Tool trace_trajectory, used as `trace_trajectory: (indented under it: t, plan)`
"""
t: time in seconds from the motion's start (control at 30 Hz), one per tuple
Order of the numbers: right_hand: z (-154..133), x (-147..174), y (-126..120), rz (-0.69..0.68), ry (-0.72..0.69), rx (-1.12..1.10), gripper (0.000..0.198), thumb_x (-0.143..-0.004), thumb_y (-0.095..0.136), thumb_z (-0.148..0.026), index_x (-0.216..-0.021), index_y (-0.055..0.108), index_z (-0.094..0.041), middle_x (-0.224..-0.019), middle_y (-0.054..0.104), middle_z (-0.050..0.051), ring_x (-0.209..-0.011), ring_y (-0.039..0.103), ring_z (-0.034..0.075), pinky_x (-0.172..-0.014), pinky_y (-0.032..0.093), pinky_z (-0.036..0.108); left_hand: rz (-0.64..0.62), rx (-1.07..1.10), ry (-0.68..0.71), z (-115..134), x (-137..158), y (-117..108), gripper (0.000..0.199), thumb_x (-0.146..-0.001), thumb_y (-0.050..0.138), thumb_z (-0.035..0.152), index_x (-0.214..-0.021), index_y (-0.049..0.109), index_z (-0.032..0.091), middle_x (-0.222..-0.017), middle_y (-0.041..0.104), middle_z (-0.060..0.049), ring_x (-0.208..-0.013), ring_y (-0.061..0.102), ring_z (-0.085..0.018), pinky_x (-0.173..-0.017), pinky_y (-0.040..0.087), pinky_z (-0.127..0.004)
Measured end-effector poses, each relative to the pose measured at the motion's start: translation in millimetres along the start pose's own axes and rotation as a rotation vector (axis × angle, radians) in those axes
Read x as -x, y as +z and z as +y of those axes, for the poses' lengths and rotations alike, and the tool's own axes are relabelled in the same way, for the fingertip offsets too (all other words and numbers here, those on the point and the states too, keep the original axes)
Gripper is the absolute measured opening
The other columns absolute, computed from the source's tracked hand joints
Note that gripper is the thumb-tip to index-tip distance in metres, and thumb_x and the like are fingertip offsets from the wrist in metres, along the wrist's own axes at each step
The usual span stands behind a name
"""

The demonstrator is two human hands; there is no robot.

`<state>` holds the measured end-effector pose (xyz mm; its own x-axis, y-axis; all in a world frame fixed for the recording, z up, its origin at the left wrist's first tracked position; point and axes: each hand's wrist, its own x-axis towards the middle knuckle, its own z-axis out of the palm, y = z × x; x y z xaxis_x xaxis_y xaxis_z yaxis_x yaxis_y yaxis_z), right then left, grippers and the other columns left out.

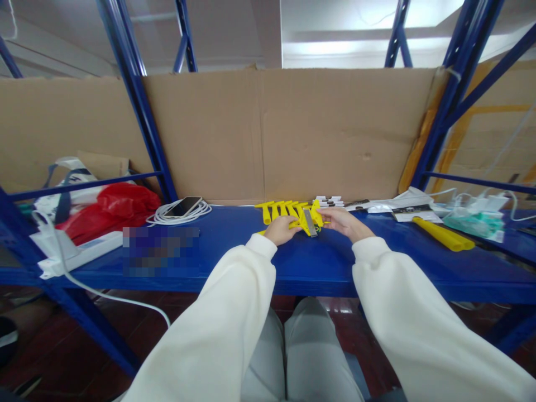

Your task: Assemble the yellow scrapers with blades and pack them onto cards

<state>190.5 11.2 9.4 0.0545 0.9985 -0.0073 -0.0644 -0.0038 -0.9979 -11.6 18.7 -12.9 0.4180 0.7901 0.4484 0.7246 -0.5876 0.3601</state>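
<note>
A yellow scraper with a wide metal blade (pixel 310 222) is held up just above the blue shelf, between my two hands. My left hand (pixel 280 230) is closed around its yellow handle, which pokes out past the fingers. At the head's right side, my right hand (pixel 340 221) pinches a yellow plastic part (pixel 316 212); whether that part is joined to the scraper I cannot tell. Just behind my left hand lies a row of several more yellow scrapers (pixel 276 211), partly hidden. Small black-and-white packets (pixel 329 201) lie behind the blade.
The blue shelf (pixel 234 262) has a cardboard back wall (pixel 293 139). At left are a coiled white cable (pixel 201 207), a phone (pixel 184 206), a red bag (pixel 121 204) and a power strip (pixel 96 245). Yellow handles (pixel 446 234) and a green-white bundle (pixel 475 223) lie at right.
</note>
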Motion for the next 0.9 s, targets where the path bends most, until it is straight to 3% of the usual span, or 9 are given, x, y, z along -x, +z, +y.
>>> trace_trajectory:
  t: [0.27,0.57,0.9]
  plan:
    - [13,-4,11,0.113,-0.186,0.280,0.027,-0.062,0.085,-0.030,-0.057,0.062,-0.016,-0.054,0.060,-0.001,-0.052,0.050,0.010,-0.048,0.037,0.021,-0.010,-0.006,0.002,0,0,0,0.027,-0.088,0.068,0.028,-0.112,0.075,0.021,-0.122,0.074,-0.006,-0.117,0.066,-0.024,-0.105,0.048,-0.036]
    - [8,3,22,0.129,-0.239,0.294,0.023,-0.059,0.084,-0.024,-0.051,0.063,-0.017,-0.056,0.063,-0.001,-0.062,0.058,0.013,-0.068,0.049,0.026,-0.005,-0.014,-0.003,2,1,-2,0.028,-0.088,0.068,0.028,-0.114,0.075,0.020,-0.122,0.074,-0.007,-0.116,0.067,-0.024,-0.105,0.048,-0.038]
    - [11,3,22,0.134,-0.248,0.349,0.020,-0.060,0.083,-0.025,-0.055,0.066,-0.017,-0.059,0.065,-0.001,-0.062,0.058,0.013,-0.067,0.049,0.027,0.005,-0.013,0.009,1,0,0,0.026,-0.088,0.068,0.029,-0.111,0.076,0.020,-0.118,0.075,-0.008,-0.113,0.069,-0.024,-0.104,0.049,-0.038]
